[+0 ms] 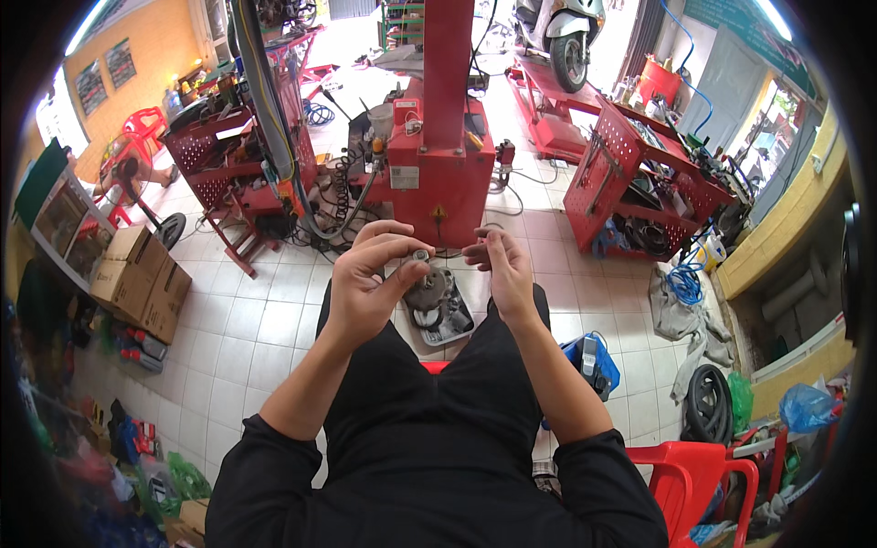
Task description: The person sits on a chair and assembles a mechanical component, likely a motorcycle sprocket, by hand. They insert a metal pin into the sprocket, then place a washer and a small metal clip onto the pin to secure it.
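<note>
My left hand (pixel 373 279) is raised in front of my lap, its thumb and fingers closed on a small metal part (pixel 421 257) whose exact kind is too small to tell. To its right, apart from it, my right hand (pixel 502 269) is held up with loosely bent fingers. Nothing shows between those fingers. Below the hands, between my knees, a grey tray (pixel 447 341) lies low down. It bears a round, dull metal part (pixel 426 294) and several dark parts, some of them hidden by my left hand.
Ahead stands a red machine base with a post (pixel 440 196). Red perforated tool carts stand on the left (pixel 196 173) and right (pixel 614 173). Cardboard boxes (pixel 137 279) are at the left, a red plastic chair (pixel 681 484) at the lower right. A scooter (pixel 566 41) rests on a lift behind.
</note>
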`<action>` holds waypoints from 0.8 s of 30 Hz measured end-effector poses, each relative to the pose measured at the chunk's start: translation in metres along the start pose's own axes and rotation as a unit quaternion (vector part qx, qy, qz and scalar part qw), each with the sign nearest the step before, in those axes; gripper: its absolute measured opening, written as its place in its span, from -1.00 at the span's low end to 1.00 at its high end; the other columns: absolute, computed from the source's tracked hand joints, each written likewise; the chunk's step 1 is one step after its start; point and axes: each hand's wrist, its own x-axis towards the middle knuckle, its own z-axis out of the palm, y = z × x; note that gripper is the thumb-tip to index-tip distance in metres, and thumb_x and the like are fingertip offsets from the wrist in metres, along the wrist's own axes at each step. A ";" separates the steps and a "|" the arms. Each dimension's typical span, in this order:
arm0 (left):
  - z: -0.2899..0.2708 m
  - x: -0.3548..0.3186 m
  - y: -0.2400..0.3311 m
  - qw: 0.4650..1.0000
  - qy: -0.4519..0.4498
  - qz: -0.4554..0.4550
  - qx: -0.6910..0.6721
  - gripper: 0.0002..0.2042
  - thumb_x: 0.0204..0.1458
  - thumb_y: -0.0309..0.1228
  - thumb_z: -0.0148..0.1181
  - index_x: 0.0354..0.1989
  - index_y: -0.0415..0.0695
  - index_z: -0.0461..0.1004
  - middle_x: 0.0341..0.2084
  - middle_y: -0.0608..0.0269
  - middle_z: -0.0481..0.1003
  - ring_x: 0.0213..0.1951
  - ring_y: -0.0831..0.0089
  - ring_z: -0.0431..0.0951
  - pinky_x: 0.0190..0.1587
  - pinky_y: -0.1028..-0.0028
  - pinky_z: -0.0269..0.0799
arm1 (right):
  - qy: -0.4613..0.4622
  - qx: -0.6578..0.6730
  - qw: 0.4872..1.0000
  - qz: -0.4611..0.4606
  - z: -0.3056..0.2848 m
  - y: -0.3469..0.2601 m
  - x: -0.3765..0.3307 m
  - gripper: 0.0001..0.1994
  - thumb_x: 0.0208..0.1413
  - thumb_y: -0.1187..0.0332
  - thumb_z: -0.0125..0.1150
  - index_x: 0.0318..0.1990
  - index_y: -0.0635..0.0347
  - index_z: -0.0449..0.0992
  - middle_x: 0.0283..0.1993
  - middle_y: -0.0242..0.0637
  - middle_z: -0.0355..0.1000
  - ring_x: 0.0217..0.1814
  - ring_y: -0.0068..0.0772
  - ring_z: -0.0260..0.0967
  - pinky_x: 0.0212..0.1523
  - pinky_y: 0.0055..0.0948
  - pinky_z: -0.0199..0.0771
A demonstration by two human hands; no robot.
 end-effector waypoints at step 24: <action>-0.005 0.003 0.015 0.997 0.011 0.052 0.060 -0.82 -0.14 -0.49 0.33 -0.30 -0.17 0.60 -0.35 0.27 0.58 -0.02 0.27 0.42 0.02 0.34 0.31 | 0.002 0.021 0.999 0.025 -0.002 -0.002 0.002 -0.63 0.21 0.40 0.05 0.14 0.30 0.26 -0.16 -0.17 0.47 -0.07 -0.42 0.40 -0.07 -0.42 0.42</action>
